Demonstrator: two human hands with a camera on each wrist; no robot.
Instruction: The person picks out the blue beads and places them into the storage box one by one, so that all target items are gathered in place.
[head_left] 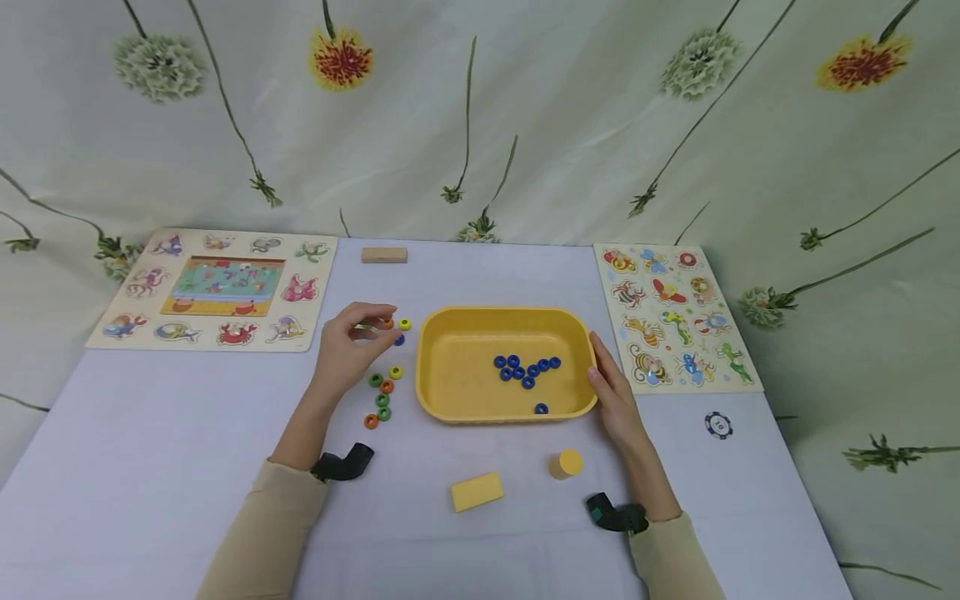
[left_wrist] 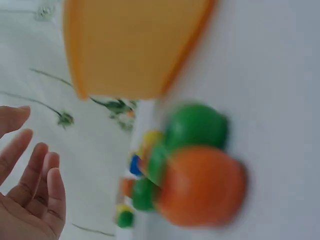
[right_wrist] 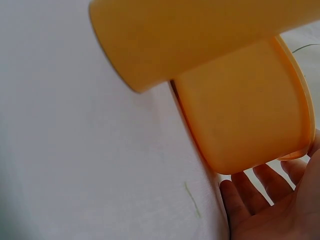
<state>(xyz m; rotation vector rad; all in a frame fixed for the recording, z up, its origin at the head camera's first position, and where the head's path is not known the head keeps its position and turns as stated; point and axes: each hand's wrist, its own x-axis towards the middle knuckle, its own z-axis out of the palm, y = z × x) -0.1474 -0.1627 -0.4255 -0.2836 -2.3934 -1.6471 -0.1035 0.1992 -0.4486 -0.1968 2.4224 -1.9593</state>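
A yellow tray (head_left: 465, 367) sits mid-table with several blue beads (head_left: 519, 372) in it, mostly grouped right of centre. My right hand (head_left: 617, 400) holds the tray's right end, thumb at the rim and fingers along the outer wall, as the right wrist view also shows. Left of the tray, my left hand (head_left: 349, 346) hovers by loose beads, its fingers bent and nothing between thumb and fingertips in the left wrist view. Near those fingers lie a yellow bead (head_left: 405, 324) and a partly covered blue bead (head_left: 401, 340). Green beads (head_left: 382, 400) and orange beads (head_left: 371, 422) lie closer to me.
In front of the tray are a yellow rectangular block (head_left: 477, 492) and a yellow cylinder (head_left: 566, 464). Picture boards stand at the back left (head_left: 150, 333) and right (head_left: 660, 317). A wooden block (head_left: 384, 255) lies at the back, a poker chip (head_left: 718, 425) at right.
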